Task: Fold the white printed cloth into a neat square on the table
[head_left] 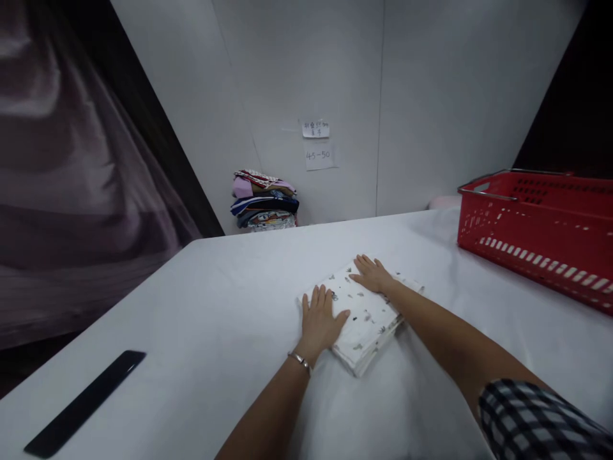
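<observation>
Nearest, a checked sleeve [531, 412] shows at lower R, & a black strip [86, 404] lies on the white table [205, 319] toward its L edge. Mid-table is a folded white cloth [366, 321] w/ small prints, set at a slant, w/ the L hand [320, 322] (bracelet [300, 362] on wrist) flat on its L side & the R hand [373, 276] flat on its far part, both open, gripping nothing. Farther off, a red basket [531, 223] stands on the table at R, & past the far edge is a fabric pile [265, 203] by the wall [426, 96], w/ 2 paper notes [318, 158] up to its R.
</observation>
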`<state>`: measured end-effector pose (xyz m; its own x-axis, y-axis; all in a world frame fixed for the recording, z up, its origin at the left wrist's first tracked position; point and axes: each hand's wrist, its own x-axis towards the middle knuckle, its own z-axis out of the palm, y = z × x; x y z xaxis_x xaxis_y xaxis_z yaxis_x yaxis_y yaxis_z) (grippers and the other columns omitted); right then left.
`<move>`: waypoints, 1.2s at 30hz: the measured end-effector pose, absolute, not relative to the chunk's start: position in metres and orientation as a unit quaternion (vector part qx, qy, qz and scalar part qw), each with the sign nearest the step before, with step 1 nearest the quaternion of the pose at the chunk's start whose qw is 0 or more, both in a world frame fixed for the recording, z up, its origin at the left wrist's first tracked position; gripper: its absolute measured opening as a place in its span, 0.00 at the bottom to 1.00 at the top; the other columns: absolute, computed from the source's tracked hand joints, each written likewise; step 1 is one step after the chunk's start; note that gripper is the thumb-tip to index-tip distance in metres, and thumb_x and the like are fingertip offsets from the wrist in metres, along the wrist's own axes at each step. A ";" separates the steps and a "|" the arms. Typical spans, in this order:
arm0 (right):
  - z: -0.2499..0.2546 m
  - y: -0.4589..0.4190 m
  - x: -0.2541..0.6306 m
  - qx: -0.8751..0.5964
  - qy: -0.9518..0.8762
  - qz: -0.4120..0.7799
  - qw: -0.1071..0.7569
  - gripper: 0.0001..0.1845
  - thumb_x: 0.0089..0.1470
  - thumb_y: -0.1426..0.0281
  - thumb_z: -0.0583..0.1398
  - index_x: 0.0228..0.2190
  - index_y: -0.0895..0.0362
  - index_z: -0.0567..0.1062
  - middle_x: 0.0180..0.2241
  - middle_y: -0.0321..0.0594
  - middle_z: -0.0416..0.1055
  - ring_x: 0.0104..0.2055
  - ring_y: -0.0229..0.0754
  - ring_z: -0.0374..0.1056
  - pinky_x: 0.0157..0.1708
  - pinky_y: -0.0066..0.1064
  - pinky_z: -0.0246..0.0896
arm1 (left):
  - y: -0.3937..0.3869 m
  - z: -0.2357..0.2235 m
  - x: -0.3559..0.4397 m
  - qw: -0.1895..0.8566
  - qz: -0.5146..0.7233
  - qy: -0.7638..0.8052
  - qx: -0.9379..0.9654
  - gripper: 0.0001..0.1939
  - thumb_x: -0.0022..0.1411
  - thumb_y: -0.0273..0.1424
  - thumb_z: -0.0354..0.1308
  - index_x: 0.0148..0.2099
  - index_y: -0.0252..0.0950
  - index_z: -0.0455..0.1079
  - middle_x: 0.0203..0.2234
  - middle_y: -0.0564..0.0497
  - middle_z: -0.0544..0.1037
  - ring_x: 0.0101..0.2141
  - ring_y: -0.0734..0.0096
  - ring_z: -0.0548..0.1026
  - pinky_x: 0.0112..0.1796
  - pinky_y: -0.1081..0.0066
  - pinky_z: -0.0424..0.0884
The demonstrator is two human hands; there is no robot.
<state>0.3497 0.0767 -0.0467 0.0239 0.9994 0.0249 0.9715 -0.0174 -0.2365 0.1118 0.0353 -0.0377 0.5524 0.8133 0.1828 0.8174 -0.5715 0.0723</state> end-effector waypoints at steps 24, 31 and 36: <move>-0.003 -0.001 0.424 -0.824 -0.518 0.219 0.069 0.26 0.51 0.53 0.55 0.40 0.62 0.75 0.45 0.53 0.71 0.46 0.54 0.67 0.41 0.38 0.62 | 0.085 -0.004 0.081 -0.300 -0.145 -0.636 -0.696 0.32 0.44 0.38 0.64 0.51 0.31 0.63 0.47 0.38 0.72 0.47 0.55 0.70 0.42 0.68 0.65; -0.011 -0.037 0.387 -0.811 -0.471 0.315 0.144 0.31 0.48 0.47 0.54 0.40 0.60 0.73 0.41 0.52 0.72 0.40 0.50 0.69 0.33 0.34 0.64 | 0.126 0.009 0.076 -0.315 -0.244 -0.611 -0.684 0.35 0.45 0.31 0.65 0.56 0.36 0.58 0.51 0.43 0.68 0.50 0.61 0.67 0.46 0.70 0.62; -0.016 -0.046 0.372 -0.832 -0.485 0.225 0.150 0.29 0.48 0.49 0.53 0.37 0.61 0.74 0.43 0.53 0.72 0.44 0.54 0.67 0.40 0.37 0.61 | 0.126 -0.017 0.055 -0.355 -0.276 -0.626 -0.638 0.31 0.50 0.38 0.62 0.54 0.31 0.61 0.48 0.41 0.71 0.44 0.65 0.71 0.43 0.72 0.65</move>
<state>0.3723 -0.0458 -0.0159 0.4285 0.8740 -0.2292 0.7390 -0.4850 -0.4677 0.0552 0.1256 -0.0174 0.0654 0.9935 -0.0928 0.6020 0.0349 0.7978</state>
